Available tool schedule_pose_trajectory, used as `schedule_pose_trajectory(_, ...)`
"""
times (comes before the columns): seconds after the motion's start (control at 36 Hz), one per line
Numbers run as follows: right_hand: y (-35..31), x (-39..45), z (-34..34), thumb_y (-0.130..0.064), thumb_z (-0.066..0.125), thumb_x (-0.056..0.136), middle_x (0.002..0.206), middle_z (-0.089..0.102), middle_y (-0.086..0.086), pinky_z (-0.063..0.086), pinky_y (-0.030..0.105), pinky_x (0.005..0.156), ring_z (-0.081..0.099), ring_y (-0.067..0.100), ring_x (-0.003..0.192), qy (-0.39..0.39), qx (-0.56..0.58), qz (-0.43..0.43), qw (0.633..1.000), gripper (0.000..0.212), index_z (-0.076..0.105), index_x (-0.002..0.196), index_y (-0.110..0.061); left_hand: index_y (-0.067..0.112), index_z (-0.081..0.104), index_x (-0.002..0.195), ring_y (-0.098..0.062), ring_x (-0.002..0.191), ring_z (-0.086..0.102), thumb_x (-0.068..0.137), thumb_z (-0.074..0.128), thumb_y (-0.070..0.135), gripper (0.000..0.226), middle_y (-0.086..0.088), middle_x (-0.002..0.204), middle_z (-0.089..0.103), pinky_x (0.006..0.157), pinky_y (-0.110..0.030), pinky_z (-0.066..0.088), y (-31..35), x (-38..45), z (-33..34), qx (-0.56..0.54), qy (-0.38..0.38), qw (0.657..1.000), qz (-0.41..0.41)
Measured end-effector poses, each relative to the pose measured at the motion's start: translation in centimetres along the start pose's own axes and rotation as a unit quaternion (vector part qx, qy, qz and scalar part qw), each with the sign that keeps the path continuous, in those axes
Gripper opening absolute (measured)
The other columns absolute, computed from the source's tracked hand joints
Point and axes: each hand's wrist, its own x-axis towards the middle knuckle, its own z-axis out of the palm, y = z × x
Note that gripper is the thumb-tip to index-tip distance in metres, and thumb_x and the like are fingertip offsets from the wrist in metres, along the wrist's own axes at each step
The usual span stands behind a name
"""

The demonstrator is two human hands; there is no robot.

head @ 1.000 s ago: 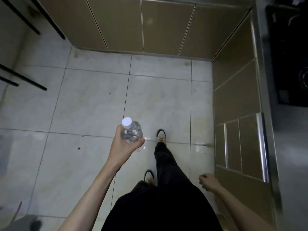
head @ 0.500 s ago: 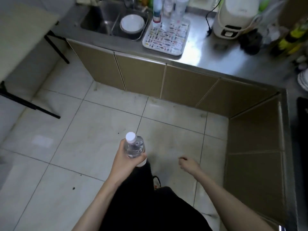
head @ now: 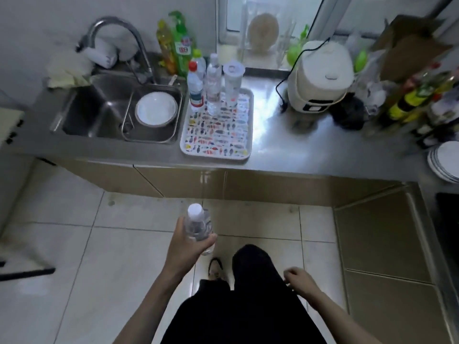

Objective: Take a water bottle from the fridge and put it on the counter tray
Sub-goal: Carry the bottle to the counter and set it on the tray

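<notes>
One clear plastic water bottle with white cap (head: 198,225) held upright by left hand (head: 185,247).
Fingers (head: 208,240) wrapped round it; right hand (head: 299,281) loosely curled, empty; fish-patterned tray (head: 218,135) on steel desk (head: 298,145).

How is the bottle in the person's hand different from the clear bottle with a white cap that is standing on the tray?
The held bottle is gripped by the left hand above the floor; the tray bottle stands free on the patterned tray. The held bottle leans; the tray bottle stands upright among other containers. Both are clear with white caps.
</notes>
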Motion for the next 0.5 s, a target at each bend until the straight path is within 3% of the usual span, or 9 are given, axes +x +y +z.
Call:
schedule_pose_trajectory(0.11, 0.2, 3.0, -3.0, -0.007, 0.048, 0.094, 0.067, 0.055, 0.008, 0.034, 0.027, 0.055, 0.045, 0.019, 0.052, -0.012, 0.001, 0.080, 0.997, 0.026, 0.053, 0.069, -0.013, 0.030, 0.058, 0.115, 0.004, 0.091, 0.073, 0.073, 0.092, 0.016, 0.056, 0.016, 0.106, 0.073, 0.071, -0.007, 0.054, 3.7, 7.5, 0.2, 0.005, -0.013, 1.000, 0.025)
schedule_pose_trajectory(0.22, -2.4, 6.9, -5.2, -0.005, 0.048, 0.095, 0.071, 0.057, 0.014, 0.030, 0.023, 0.050, 0.045, 0.019, 0.047, -0.041, -0.017, 0.130, 0.991, 0.020, 0.057, 0.077, -0.006, 0.031, 0.057, 0.120, 0.003, 0.096, 0.072, 0.065, 0.089, 0.035, 0.064, 0.017, 0.108, 0.072, 0.078, -0.016, 0.055, 6.7, 14.5, 1.3, 0.008, -0.015, 0.999, 0.032)
schedule_pose_trajectory(0.28, -5.4, 9.2, -6.6, -0.003, 0.048, 0.093, 0.067, 0.054, 0.012, 0.027, 0.023, 0.050, 0.042, 0.017, 0.046, -0.032, -0.010, 0.120, 0.992, 0.025, 0.053, 0.070, -0.010, 0.035, 0.056, 0.120, 0.004, 0.097, 0.072, 0.062, 0.087, 0.041, 0.066, 0.019, 0.109, 0.072, 0.078, -0.014, 0.055, 8.0, 17.9, 2.1, 0.004, -0.009, 0.999, 0.033)
schedule_pose_trajectory(0.36, -11.2, 12.4, -9.0, -0.007, 0.048, 0.091, 0.062, 0.042, 0.005, 0.024, 0.030, 0.055, 0.035, 0.015, 0.053, -0.018, -0.022, 0.058, 0.998, 0.033, 0.043, 0.061, -0.020, 0.027, 0.056, 0.121, -0.006, 0.100, 0.072, 0.062, 0.087, 0.041, 0.068, 0.006, 0.115, 0.070, 0.080, -0.018, 0.057, 9.9, 22.7, 3.6, 0.006, 0.006, 1.000, 0.027)
schedule_pose_trajectory(0.44, -17.2, 15.1, -11.5, -0.014, 0.049, 0.091, 0.061, 0.047, 0.000, 0.028, 0.032, 0.062, 0.043, 0.017, 0.060, -0.009, -0.031, 0.017, 0.999, 0.031, 0.045, 0.061, -0.021, 0.023, 0.056, 0.123, -0.009, 0.107, 0.064, 0.061, 0.086, 0.045, 0.072, -0.001, 0.122, 0.051, 0.083, -0.008, 0.050, 11.6, 26.9, 4.9, 0.048, 0.029, 0.998, 0.034)
schedule_pose_trajectory(0.5, -20.8, 16.9, -13.2, -0.015, 0.049, 0.092, 0.069, 0.055, 0.003, 0.034, 0.030, 0.066, 0.050, 0.019, 0.066, -0.019, -0.035, -0.008, 0.999, 0.025, 0.053, 0.068, -0.021, 0.021, 0.057, 0.124, -0.019, 0.113, 0.059, 0.060, 0.086, 0.047, 0.075, -0.003, 0.122, 0.047, 0.097, -0.024, 0.053, 12.7, 29.6, 5.7, 0.073, 0.048, 0.996, 0.032)
